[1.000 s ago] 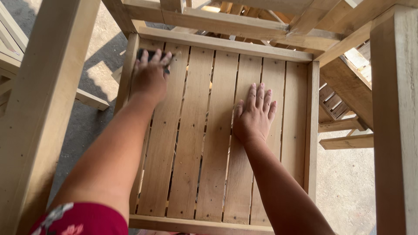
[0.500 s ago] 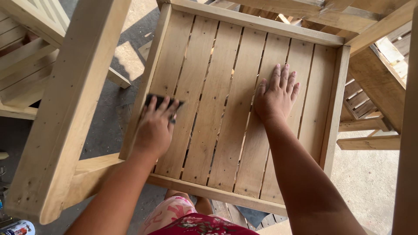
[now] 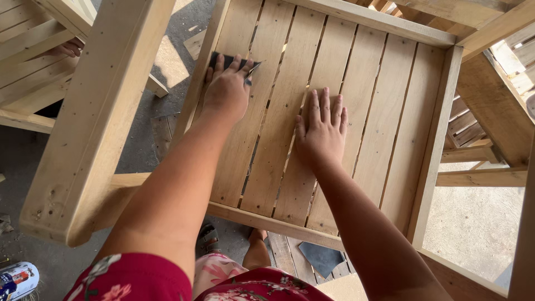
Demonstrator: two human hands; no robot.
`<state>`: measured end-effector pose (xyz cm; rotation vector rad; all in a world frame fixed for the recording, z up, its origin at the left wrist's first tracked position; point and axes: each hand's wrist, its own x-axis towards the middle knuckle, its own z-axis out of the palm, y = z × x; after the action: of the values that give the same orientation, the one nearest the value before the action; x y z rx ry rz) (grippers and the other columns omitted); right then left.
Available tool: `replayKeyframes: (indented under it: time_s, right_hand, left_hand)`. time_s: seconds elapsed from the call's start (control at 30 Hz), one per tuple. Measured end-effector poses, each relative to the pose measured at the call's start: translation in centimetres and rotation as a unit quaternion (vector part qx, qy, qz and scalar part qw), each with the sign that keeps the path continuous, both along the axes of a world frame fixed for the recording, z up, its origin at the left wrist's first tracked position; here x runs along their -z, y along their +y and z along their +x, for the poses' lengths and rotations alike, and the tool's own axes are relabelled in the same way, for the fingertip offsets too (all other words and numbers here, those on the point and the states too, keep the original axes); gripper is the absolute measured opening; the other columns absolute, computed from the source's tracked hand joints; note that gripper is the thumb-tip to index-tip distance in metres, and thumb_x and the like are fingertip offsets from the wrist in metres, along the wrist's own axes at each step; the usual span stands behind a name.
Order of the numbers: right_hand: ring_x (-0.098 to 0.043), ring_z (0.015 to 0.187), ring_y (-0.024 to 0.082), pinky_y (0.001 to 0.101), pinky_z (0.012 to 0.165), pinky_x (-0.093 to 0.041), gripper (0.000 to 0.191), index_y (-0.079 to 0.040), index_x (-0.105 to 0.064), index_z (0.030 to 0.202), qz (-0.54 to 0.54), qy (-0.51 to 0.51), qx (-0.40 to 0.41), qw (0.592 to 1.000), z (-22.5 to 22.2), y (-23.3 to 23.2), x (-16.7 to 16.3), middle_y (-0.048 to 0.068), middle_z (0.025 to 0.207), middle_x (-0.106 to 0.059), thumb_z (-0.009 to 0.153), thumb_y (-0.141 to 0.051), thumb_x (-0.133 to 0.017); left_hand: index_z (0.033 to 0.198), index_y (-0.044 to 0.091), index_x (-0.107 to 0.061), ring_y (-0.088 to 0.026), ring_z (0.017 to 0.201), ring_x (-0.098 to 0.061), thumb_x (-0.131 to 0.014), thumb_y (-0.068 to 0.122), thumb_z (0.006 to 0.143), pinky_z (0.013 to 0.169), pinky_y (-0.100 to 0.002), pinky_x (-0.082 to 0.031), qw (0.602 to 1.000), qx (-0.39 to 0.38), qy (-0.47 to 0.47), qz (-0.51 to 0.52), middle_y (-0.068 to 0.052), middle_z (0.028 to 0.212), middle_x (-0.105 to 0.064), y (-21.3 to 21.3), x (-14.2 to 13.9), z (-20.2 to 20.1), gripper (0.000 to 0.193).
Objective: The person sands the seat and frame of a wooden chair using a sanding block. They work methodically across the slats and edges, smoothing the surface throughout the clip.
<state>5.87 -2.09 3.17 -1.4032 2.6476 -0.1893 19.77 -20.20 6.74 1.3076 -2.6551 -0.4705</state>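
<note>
The left hand (image 3: 225, 92) presses a dark sheet of sandpaper (image 3: 223, 59) flat under its fingers, near the left edge of the slatted wooden panel (image 3: 384, 111). The slats run away from the person, so their long axis follows the forearm. The right hand (image 3: 322, 131) lies open and flat on the middle slats, holding nothing, well apart from the sandpaper.

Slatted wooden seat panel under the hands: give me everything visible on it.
The slatted seat panel is pale, unfinished wood: lengthwise slats with narrow gaps, set in a frame of thicker rails, with small dark knots and specks. It lies roughly flat, seen from above, between wooden chair arms. The left hand presses a dark sheet of sandpaper onto a slat near the left rail. The right hand lies flat, fingers spread, on the middle slats. Concrete floor shows below.
</note>
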Motion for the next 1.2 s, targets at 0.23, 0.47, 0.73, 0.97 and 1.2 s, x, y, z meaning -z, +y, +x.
replayKeyframes:
  time_s: [0.23,0.47,0.73,0.97,1.2]
  right_hand:
    - [0.000,0.157,0.032,0.0458,0.126,0.001,0.067,-0.016,-0.019,0.164,-0.022,-0.017,0.001,1.000,-0.2,0.3,-0.3,0.007,0.172,-0.010,0.105,-0.047,-0.032]
    - [-0.002,0.162,0.030,0.0471,0.129,-0.004,0.069,-0.017,-0.027,0.163,-0.115,-0.155,0.020,0.981,1.5,0.6,0.8,0.007,0.174,-0.015,0.105,-0.052,-0.044]
    - [-0.020,0.161,0.035,0.0454,0.130,-0.018,0.072,-0.001,-0.027,0.162,-0.227,-0.793,-0.081,0.560,7.6,2.6,1.1,0.023,0.172,-0.024,0.105,-0.033,-0.058]
    - [-0.011,0.162,0.024,0.0461,0.131,-0.007,0.058,-0.021,-0.028,0.162,-0.232,-0.344,-0.192,0.889,4.7,3.2,-3.8,0.006,0.174,-0.019,0.106,-0.018,-0.046]
    - [-0.007,0.155,0.020,0.0666,0.119,0.012,0.074,-0.053,-0.038,0.148,0.147,-0.124,-0.431,0.882,8.0,4.6,-4.5,-0.018,0.165,-0.024,0.084,-0.032,-0.069]
  left_hand:
    - [0.146,0.022,-0.057,-0.042,0.148,-0.033,-0.056,0.024,0.102,0.121,-0.055,-0.027,0.998,0.049,0.026,-0.014,-0.008,0.158,-0.045,8.3,-1.0,9.1,0.044]
    - [0.125,0.009,-0.070,-0.039,0.109,-0.065,-0.054,0.032,0.105,0.099,-0.049,-0.051,0.969,-0.112,0.012,0.221,-0.022,0.115,-0.070,12.8,-2.5,14.7,0.034]
    - [0.118,0.006,-0.066,-0.017,0.102,-0.069,-0.061,0.024,0.101,0.093,-0.035,-0.059,0.488,-0.108,0.617,0.608,-0.005,0.112,-0.072,9.9,-3.1,7.5,0.025]
    - [0.135,0.006,-0.057,-0.024,0.115,-0.065,-0.049,0.033,0.106,0.100,-0.036,-0.055,0.840,-0.228,0.425,0.250,-0.012,0.130,-0.065,9.7,-0.8,10.6,0.040]
    - [0.148,0.001,-0.045,-0.030,0.145,-0.041,-0.042,0.039,0.110,0.119,-0.041,-0.034,0.884,-0.192,0.397,0.157,-0.020,0.153,-0.044,11.1,-0.7,13.8,0.053]
